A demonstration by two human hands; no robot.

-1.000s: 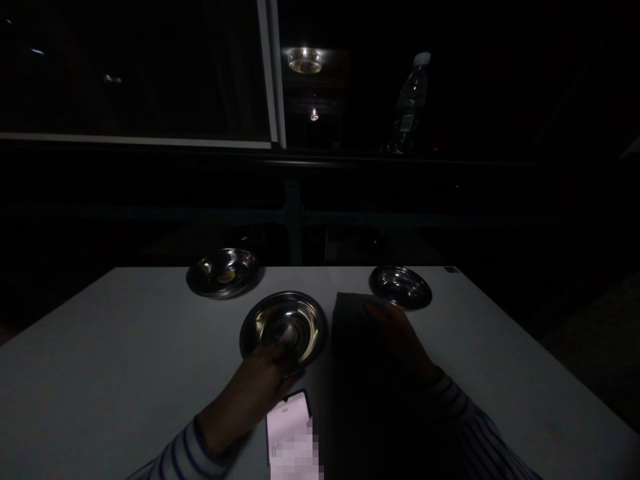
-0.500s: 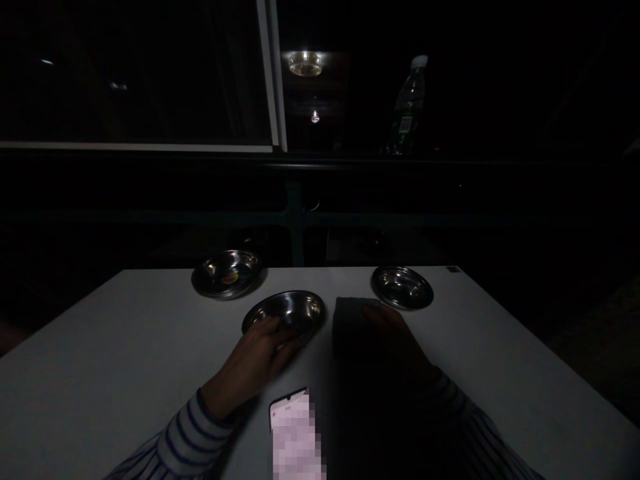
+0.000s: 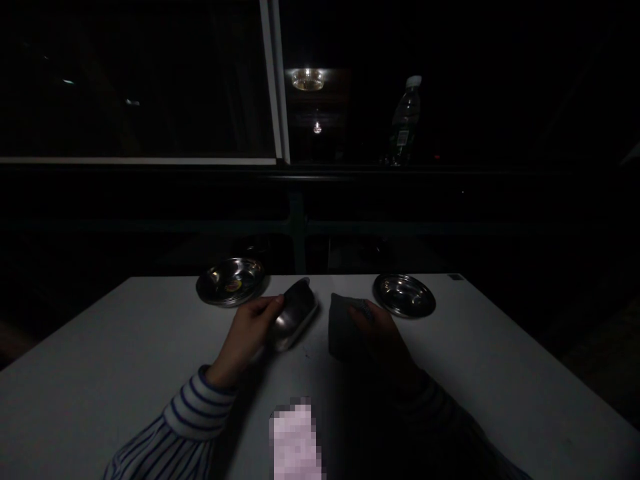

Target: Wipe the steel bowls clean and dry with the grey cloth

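Note:
My left hand [image 3: 251, 333] grips a shiny steel plate [image 3: 294, 317] by its near edge. The plate is tilted up on its side off the table. Just to the right, my right hand [image 3: 383, 337] is closed on a grey cloth [image 3: 345, 323], with fingers bent over its top edge; much of this hand lies in deep shadow. Between the plate and the cloth there is a narrow gap.
More steel plates [image 3: 213, 288] sit at the far left of the white table [image 3: 150, 360]. Another steel plate [image 3: 395, 303] lies far right. A phone [image 3: 295, 440] lies near me, its screen blurred. A plastic bottle [image 3: 406, 120] stands on the dark ledge behind.
My left hand has lifted the middle plate from lying on the table and turned it on edge. My right hand and the cloth have shifted slightly to the left.

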